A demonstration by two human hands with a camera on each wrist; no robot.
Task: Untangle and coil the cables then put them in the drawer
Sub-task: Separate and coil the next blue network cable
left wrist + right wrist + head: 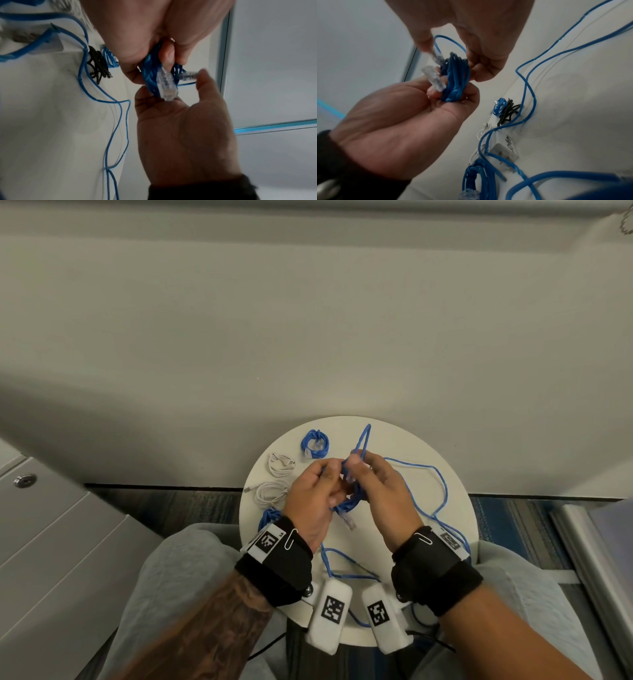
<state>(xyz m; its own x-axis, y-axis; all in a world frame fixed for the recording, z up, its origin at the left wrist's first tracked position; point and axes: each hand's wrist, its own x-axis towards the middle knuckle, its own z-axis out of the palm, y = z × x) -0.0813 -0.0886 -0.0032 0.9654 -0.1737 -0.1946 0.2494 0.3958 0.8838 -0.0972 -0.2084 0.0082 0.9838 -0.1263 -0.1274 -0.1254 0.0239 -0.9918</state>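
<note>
Above the round white table (411, 446) both hands hold a small bundle of blue network cable (349, 501). My left hand (337, 477) cups the bundle (150, 75) and its thumb touches one clear plug (188, 76). My right hand (359, 470) pinches the same bundle (455, 81) from the other side. A second clear plug (349, 522) hangs out below the bundle. One loop (364, 440) sticks up past the fingers. The cable's loose length (442, 484) trails over the table's right side and down past its front edge.
A coiled blue cable (315, 443), two coiled white cables (281, 463) (270, 491) and another blue coil (269, 517) lie on the table's left side. A black cable (508, 111) lies by the far coil. A grey cabinet (51, 525) with a lock stands at the left.
</note>
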